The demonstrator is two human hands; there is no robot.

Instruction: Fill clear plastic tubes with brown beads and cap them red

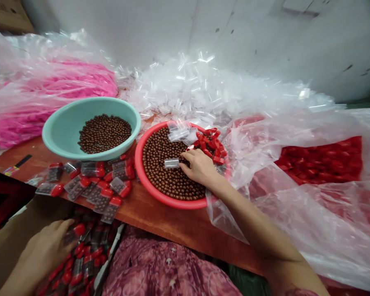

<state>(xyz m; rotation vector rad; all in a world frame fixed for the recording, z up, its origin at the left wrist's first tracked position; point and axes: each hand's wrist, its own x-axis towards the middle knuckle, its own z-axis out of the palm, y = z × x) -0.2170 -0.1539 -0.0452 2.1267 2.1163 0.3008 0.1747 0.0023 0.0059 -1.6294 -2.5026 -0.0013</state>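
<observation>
**Right hand:** our right hand (199, 166) sits over the red basin, fingers close together, the tips pinching a small clear tube (172, 163) just above the beads.
**Left hand:** our left hand (46, 246) lies on a heap of filled tubes (83, 255) at the table's near edge; we cannot tell whether it grips any of them.
**Hands counted:** two, both ours, well apart; we see no one else's.
**Held thing's place:** the small clear tube is inside the rim of the red basin (138, 164), touching our right fingertips.
**Red basin:** one, on the wooden table (160, 230), holding brown beads (163, 168), too many to count, and a small pile of red caps (211, 144).
**In the way:** a few loose clear sleeves (179, 132) lie across the basin's far side, and a sheet of clear plastic (253, 144) overlaps its right rim, under our right wrist.
**Teal basin:** one (64, 139), just left of the red basin and nearly touching it, with a smaller mound of brown beads (105, 133).
**Capped tubes on the table:** about a dozen (103, 189), overlapping, so the count is rough.
**Around us:** one heap of clear sleeves (197, 90), one plastic bag of pink pieces (58, 90), one plastic bag of red pieces (320, 160), and our pink patterned clothing (163, 267) below the table edge.
</observation>
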